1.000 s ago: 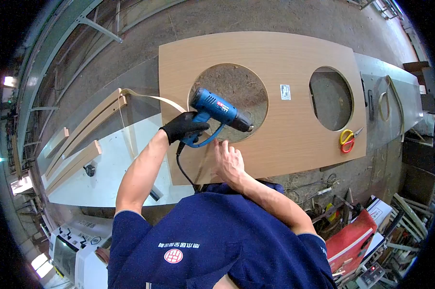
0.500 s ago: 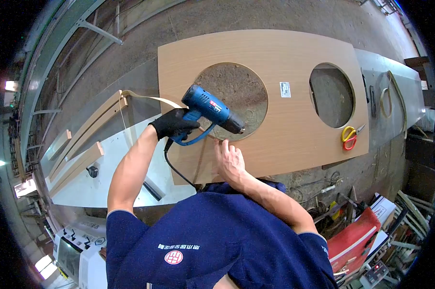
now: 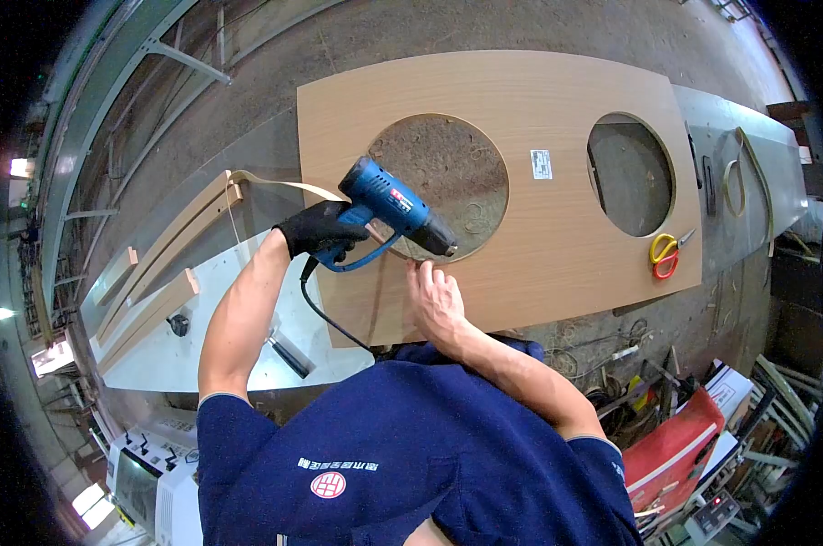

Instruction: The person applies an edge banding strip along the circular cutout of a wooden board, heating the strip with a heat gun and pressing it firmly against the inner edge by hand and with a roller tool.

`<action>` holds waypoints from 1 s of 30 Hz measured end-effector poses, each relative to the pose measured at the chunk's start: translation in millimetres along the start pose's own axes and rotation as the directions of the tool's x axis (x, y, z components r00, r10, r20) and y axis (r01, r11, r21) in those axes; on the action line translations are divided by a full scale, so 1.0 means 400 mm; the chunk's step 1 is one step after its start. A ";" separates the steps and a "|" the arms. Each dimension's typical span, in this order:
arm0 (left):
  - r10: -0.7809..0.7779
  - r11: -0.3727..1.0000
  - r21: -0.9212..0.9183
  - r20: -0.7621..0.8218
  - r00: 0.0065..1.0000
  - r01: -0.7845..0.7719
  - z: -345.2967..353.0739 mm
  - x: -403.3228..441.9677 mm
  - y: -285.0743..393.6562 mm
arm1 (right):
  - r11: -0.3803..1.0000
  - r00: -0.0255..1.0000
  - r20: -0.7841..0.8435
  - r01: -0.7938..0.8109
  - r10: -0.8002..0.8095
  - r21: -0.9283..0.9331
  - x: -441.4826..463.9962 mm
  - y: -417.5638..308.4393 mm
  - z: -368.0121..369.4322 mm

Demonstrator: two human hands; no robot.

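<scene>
1. Blue plastic casing marks the heat gun (image 3: 389, 200), tilted over the larger round opening (image 3: 457, 164), its metal nozzle angled down and right, near the lower rim as seen from above; whether it touches cannot be told.
2. Black glove covers the left hand (image 3: 316, 229), which is wrapped around the heat gun's handle, with the dark cord (image 3: 325, 314) curving away below it.
3. Bare, the right hand (image 3: 437, 305) lies at the lower rim of that opening, fingers close together and stretched toward the edge; whether they pinch anything cannot be told.
4. Pale, thin, the strip (image 3: 293, 186) runs from the wooden pieces (image 3: 170, 237) at the left toward the opening, passing behind the heat gun.
5. Wood-grained, the panel (image 3: 557, 246) lies flat, carrying a small white label (image 3: 541, 165) between the larger opening and the smaller opening (image 3: 630, 177).
6. Yellow and red handles belong to the scissors (image 3: 678, 244), resting near the panel's right edge, blades pointing up and right.
7. Metallic, a cylinder (image 3: 290, 355) lies on the pale tabletop (image 3: 238, 355), left of the panel.
</scene>
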State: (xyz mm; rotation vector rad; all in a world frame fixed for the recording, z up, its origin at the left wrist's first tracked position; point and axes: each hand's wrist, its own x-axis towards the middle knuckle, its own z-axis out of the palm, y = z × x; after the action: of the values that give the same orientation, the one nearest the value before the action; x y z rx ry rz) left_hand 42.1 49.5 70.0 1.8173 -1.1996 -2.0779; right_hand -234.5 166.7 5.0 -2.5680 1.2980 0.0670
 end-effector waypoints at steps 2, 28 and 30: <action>-0.004 1.000 0.006 0.012 1.000 0.004 0.000 -0.003 0.003 | 1.000 1.000 0.003 0.006 -0.006 -0.011 0.001 0.001 -0.003; 0.015 0.999 0.050 0.005 1.000 -0.015 0.013 -0.025 0.022 | 0.999 1.000 0.004 0.013 -0.013 -0.038 0.005 -0.001 -0.025; 0.017 0.999 0.027 0.010 1.000 -0.018 0.017 -0.028 0.023 | 0.999 1.000 0.003 0.021 -0.021 -0.035 0.005 -0.001 -0.035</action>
State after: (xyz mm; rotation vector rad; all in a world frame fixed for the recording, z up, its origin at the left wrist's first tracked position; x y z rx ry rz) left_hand 35.7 52.8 84.1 1.8036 -1.2471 -2.0732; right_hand -234.2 161.9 18.4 -2.6098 1.2794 0.0903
